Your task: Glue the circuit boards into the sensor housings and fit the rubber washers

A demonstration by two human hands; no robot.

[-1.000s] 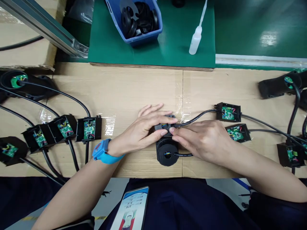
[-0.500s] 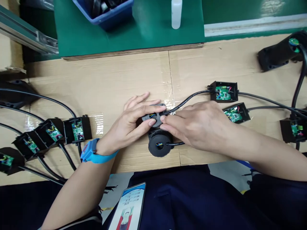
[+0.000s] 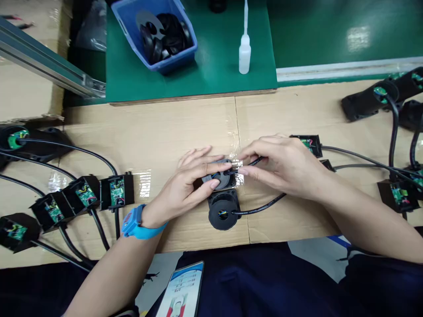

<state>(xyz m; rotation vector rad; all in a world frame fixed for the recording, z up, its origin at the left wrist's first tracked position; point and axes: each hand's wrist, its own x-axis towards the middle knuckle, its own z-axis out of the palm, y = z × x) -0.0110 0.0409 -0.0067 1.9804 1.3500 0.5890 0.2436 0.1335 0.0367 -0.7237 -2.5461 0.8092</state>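
Black cable (image 3: pixel 256 161) is between the thumb and fingers of your right hand (image 3: pixel 282 165), which is closed on it. From the far cap (image 3: pixel 224 180) it goes out to your right, its long axis slanting a little away from you. Your left hand (image 3: pixel 193 180) holds this cap with the thumb and first finger. The cap has its round face up, around the middle of the cardboard-covered tabletop (image 3: pixel 165 127). Just beside it, closer to your body, the near cap (image 3: pixel 218 220) also faces up, and coloured wires (image 3: pixel 222 213) show in its opening. Its own second cable (image 3: pixel 261 208) leaves toward your right, then bends away from you and passes below your right hand.
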